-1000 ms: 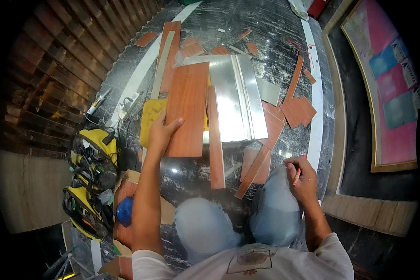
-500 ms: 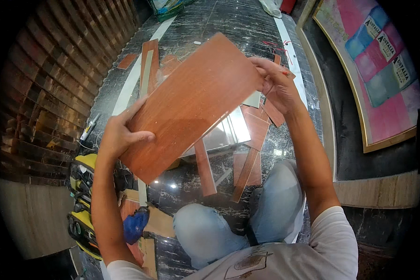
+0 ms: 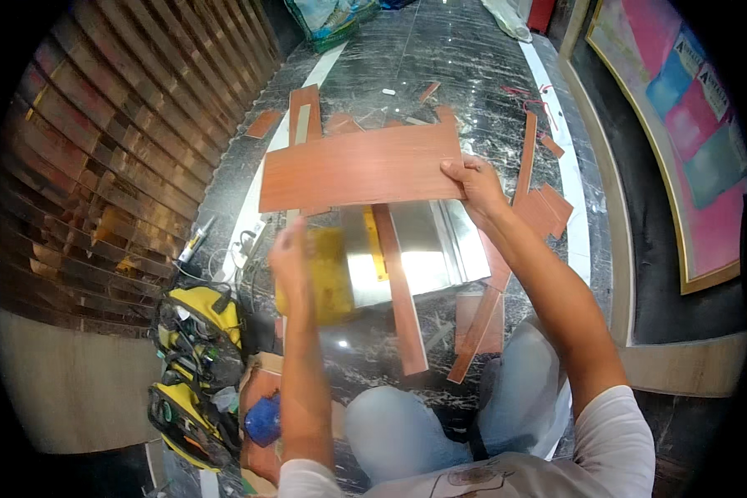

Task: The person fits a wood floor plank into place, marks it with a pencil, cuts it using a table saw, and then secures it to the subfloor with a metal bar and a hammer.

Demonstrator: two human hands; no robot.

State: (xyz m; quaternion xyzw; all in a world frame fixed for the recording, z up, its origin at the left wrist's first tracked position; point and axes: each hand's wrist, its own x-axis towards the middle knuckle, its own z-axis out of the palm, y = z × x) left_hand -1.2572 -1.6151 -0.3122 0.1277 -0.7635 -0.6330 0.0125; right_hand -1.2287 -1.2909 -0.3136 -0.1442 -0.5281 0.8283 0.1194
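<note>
A reddish-brown wood-grain board (image 3: 361,170) is held up level above the floor. My right hand (image 3: 478,187) grips its right end, with the thumb on the near face. My left hand (image 3: 292,257), smeared by motion, is just below the board's left part; its fingers are not clear. Beside that hand is a blurred yellow block-like thing (image 3: 328,278), its kind unclear. Under the board lies a shiny metal plate (image 3: 427,274) with a yellow strip (image 3: 377,249) on it. A narrow wood-grain strip (image 3: 405,307) lies across the plate's near edge.
Wood-grain offcuts (image 3: 544,212) lie about the dark marbled floor. Two yellow-and-black tool bags (image 3: 212,311) stand at left, near a sealant tube (image 3: 196,239) and a blue bundle (image 3: 263,421). A slatted wall rises on the left; a framed picture (image 3: 681,124) is on the right.
The board has turned from a steep slant to nearly level and sits farther away. My left hand has let go of it and dropped below. The yellow thing and strip have come into sight.
</note>
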